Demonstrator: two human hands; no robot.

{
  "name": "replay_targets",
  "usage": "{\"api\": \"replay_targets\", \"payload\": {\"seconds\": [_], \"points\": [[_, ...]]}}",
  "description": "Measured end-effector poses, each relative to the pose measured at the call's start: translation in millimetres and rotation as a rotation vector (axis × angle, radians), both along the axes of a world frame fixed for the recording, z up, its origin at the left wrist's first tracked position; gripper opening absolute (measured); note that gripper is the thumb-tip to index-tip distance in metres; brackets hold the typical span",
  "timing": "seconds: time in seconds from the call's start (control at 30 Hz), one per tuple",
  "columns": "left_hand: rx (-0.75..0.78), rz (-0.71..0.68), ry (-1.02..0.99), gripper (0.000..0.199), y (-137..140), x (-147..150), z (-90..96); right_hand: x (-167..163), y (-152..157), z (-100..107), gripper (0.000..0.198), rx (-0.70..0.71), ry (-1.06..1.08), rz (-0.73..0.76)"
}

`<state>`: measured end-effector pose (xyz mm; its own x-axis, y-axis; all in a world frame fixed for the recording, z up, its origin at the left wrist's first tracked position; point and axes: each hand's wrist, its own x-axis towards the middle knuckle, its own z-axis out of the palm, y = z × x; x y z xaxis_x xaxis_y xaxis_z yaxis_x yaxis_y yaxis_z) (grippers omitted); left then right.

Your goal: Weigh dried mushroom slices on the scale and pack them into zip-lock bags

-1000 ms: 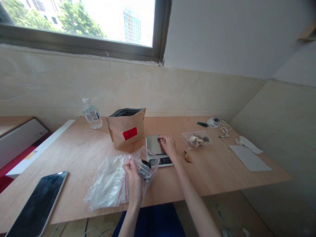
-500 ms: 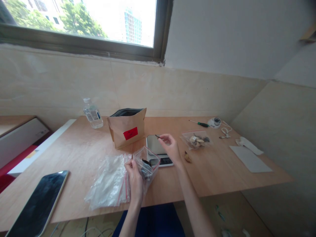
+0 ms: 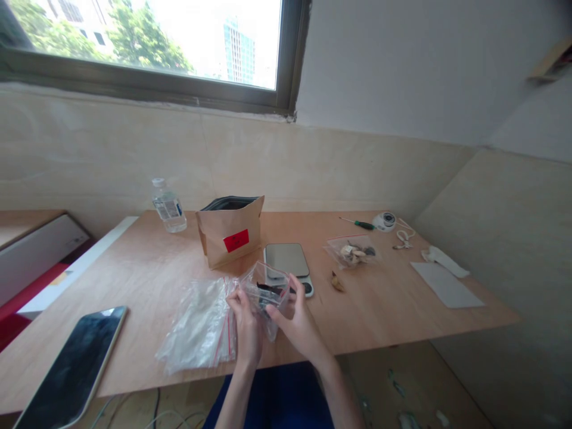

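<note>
My left hand (image 3: 247,325) pinches the left edge of a clear zip-lock bag (image 3: 257,274) with a red line along its mouth. Dark dried pieces (image 3: 268,289) show through its plastic. On the bag's right side is my right hand (image 3: 297,322), thumb in front and fingers behind, closed around it. Just behind the bag lies a kitchen scale (image 3: 283,256) with its plate bare, partly covered by the bag. Left of my left hand is a stack of flat clear zip-lock bags (image 3: 194,328). A small brown dried piece (image 3: 336,282) lies right of the scale.
An open brown paper pouch (image 3: 230,238) stands behind the bags, near a water bottle (image 3: 168,205). A filled clear bag (image 3: 353,251), screwdriver (image 3: 357,223), white camera (image 3: 384,221) and paper sheet (image 3: 447,286) lie to the right. A phone (image 3: 74,363) rests front left.
My right hand has come down and left from above the scale, where it pinched a small dark piece, to the zip-lock bag. A long dark strip now shows at the bag's mouth.
</note>
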<state>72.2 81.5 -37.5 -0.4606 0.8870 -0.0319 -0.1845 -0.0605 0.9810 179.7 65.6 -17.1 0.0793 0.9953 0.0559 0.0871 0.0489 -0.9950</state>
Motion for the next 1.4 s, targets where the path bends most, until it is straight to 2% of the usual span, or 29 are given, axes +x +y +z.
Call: {"api": "replay_targets", "payload": {"seconds": [0.1, 0.23, 0.3, 0.37, 0.47, 0.57, 0.73, 0.97, 1.1, 1.27, 1.4], "points": [[0.040, -0.093, -0.086, 0.039, -3, 0, -3.9, -8, 4, -6, 0.059, 0.030, 0.177, -0.030], [0.138, -0.068, 0.037, 0.036, 2, -9, -10.5, 1, 14, -5, 0.039, 0.109, 0.189, 0.003], [0.147, -0.073, 0.096, 0.043, 7, -16, -12.4, 10, 18, -9, 0.039, 0.135, 0.153, 0.022], [0.132, -0.134, 0.080, 0.048, 13, -22, -12.8, 17, 21, -17, 0.040, 0.160, 0.123, 0.012], [0.115, -0.242, 0.046, 0.039, 21, -27, -12.2, 22, 26, -32, 0.042, 0.182, 0.069, -0.034], [0.129, -0.284, 0.117, 0.031, 23, -29, -13.4, 22, 27, -44, 0.043, 0.195, 0.016, -0.090], [0.131, -0.205, 0.178, 0.030, 23, -27, -21.9, 20, 24, -52, 0.042, 0.249, -0.035, -0.186], [0.133, -0.215, 0.177, 0.030, 23, -25, -25.6, 23, 24, -58, 0.047, 0.239, -0.077, -0.349], [0.119, -0.222, 0.163, 0.029, 23, -27, -22.3, 24, 27, -57, 0.047, 0.201, -0.052, -0.381], [0.098, -0.161, 0.117, 0.033, 24, -29, -24.3, 24, 30, -55, 0.038, 0.173, 0.032, -0.456], [0.088, -0.146, 0.083, 0.035, 24, -30, -26.8, 25, 31, -57, 0.041, 0.139, 0.073, -0.495]]}}
